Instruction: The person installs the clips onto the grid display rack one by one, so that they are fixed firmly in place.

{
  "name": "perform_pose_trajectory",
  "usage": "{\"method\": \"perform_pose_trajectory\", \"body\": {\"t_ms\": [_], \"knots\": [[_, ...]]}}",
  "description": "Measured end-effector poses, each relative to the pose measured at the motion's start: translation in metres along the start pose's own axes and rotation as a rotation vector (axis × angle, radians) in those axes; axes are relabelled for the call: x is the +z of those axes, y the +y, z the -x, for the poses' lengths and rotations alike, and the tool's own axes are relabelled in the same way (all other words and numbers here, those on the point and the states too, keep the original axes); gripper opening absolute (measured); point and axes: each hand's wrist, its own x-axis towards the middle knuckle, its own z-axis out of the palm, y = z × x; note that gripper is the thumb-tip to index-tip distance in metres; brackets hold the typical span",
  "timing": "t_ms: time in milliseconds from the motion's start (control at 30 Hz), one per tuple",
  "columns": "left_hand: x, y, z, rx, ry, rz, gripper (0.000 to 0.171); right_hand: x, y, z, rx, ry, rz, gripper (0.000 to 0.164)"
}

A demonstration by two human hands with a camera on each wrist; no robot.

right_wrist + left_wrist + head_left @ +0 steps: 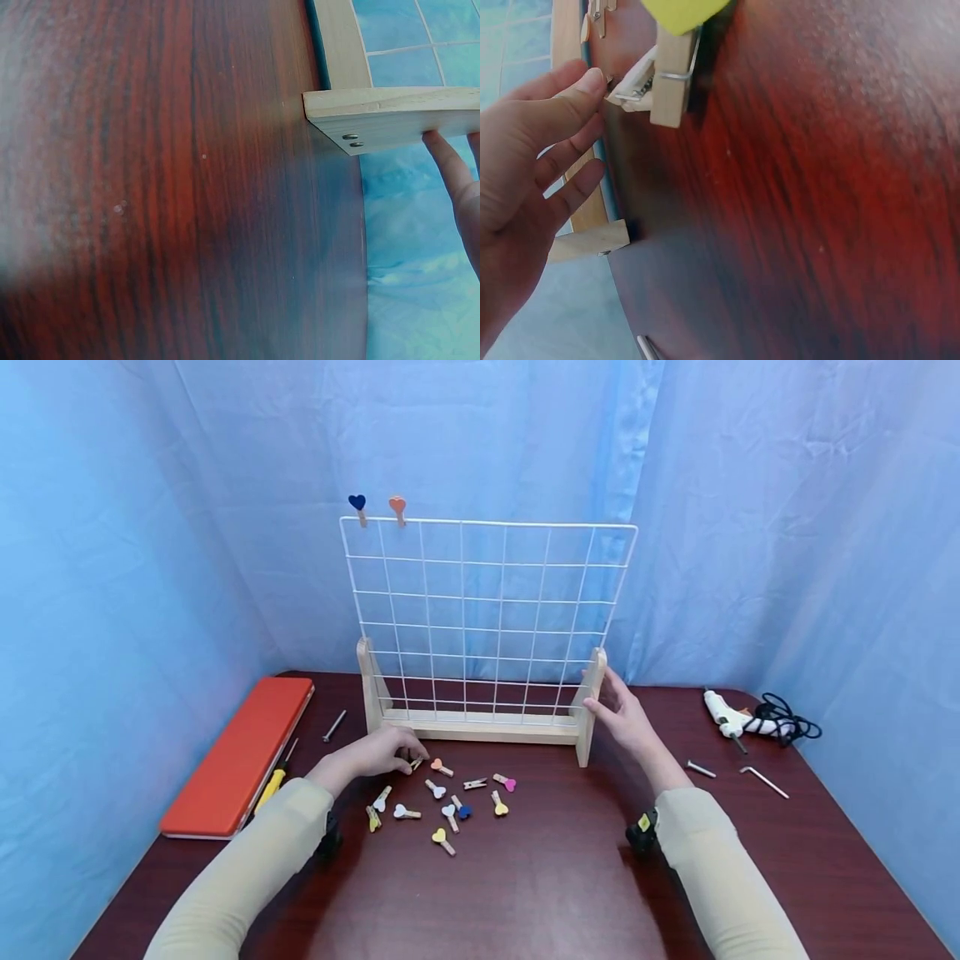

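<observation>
In the head view my left hand [378,752] is low at the table, in front of the stand's left foot. Its thumb and fingertips pinch a small wooden clothespin [416,764], mostly hidden by the fingers. My right hand [628,718] holds the right upright of the wooden stand [487,728], thumb in front and fingers behind. A white wire grid [482,631] stands upright in it. Along the top wire sit a dark blue heart clothespin [357,506] and an orange heart clothespin [397,508]. Several heart clothespins lie scattered before the stand, including a yellow one [673,75] close to the left wrist camera.
On the left lie a red case [240,760], a yellow-handled screwdriver [273,783] and a bolt [334,727]. To the right are a glue gun [731,714] with black cord, another bolt [701,768] and a hex key [765,782]. Blue curtains surround the table.
</observation>
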Motion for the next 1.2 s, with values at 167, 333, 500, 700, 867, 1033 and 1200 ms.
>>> {"method": "perform_pose_trajectory", "body": {"t_ms": [167,333,500,700,867,1033,1200], "knots": [[0.003,0.0,0.0,0.001,-0.014,0.001,0.022,0.001,0.0,0.0,-0.001,-0.001,-0.006,0.064],[0.005,0.0,0.001,-0.009,-0.014,-0.024,0.012,0.001,0.0,0.0,0.005,-0.011,-0.001,0.065],[0.004,0.001,0.001,0.005,0.018,-0.078,0.008,0.0,-0.001,0.0,0.015,-0.01,0.01,0.065],[-0.006,0.009,-0.001,0.038,0.155,-0.043,0.011,0.0,-0.003,0.001,0.014,-0.012,0.008,0.065],[-0.034,0.026,-0.006,0.054,0.318,-0.037,0.015,-0.001,-0.004,-0.001,0.014,-0.004,0.013,0.064],[-0.07,0.046,-0.008,0.087,0.467,-0.017,0.017,0.0,-0.004,-0.002,0.013,-0.009,0.012,0.065],[-0.115,0.069,-0.011,0.062,0.575,0.028,0.014,-0.001,-0.002,0.0,0.007,-0.015,0.006,0.065]]}}
